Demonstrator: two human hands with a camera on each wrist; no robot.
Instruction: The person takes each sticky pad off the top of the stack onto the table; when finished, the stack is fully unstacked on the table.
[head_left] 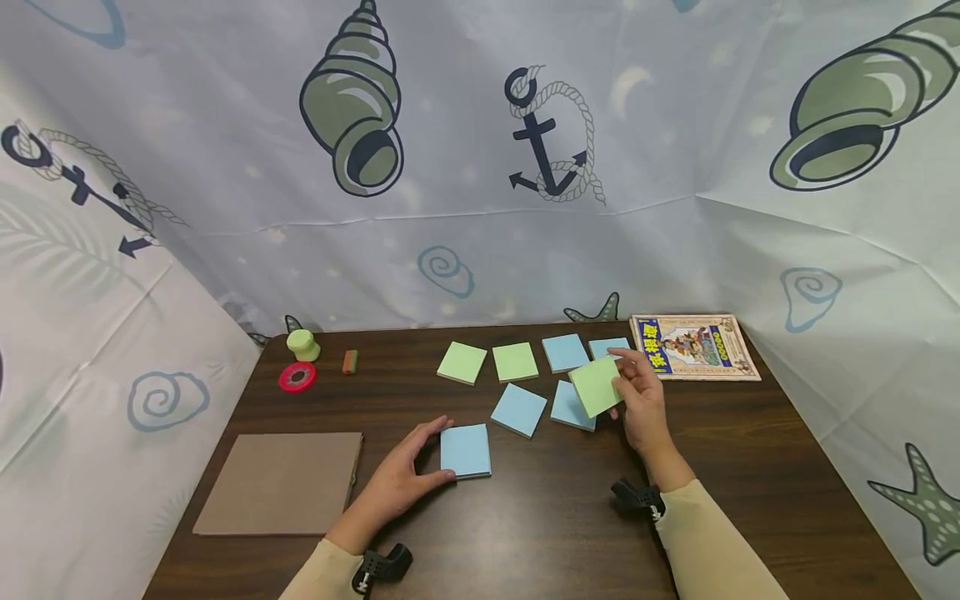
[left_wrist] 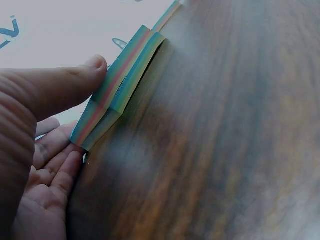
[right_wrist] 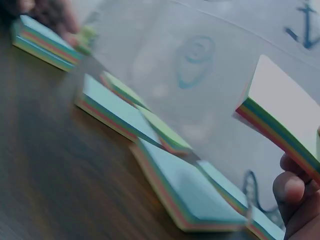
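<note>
Both of my hands are working on the dark wooden table (head_left: 540,517). Curled around a green-topped square pad of sticky notes (head_left: 597,385), my right hand (head_left: 643,404) is pinching it between thumb and fingers and holding it tilted, lifted clear of the tabletop. In the right wrist view I am seeing that pad's striped, multicoloured edge (right_wrist: 280,132) above my fingertips (right_wrist: 290,187), with other pads lying flat on the wood below it.

My left hand (head_left: 401,479) is resting on the table with its fingers half spread, thumb and fingertips bracketing the left edge of a blue-topped square pad (head_left: 465,450) that is lying flat just to its right. In the left wrist view my thumb (left_wrist: 60,87) is pressing against the pad's layered side (left_wrist: 120,90) while my fingers are lying beneath its near corner.

Just under and behind the lifted pad, two more blue pads (head_left: 519,409) are lying on the table, and farther back a row of two green pads (head_left: 462,362) and two blue ones (head_left: 565,352) is sitting near the rear edge. Well to my left, a flat brown cardboard sheet (head_left: 281,482) is lying, with a red tape roll (head_left: 297,377) beyond it. At the right rear, a colourful illustrated booklet (head_left: 693,346) is lying.
</note>
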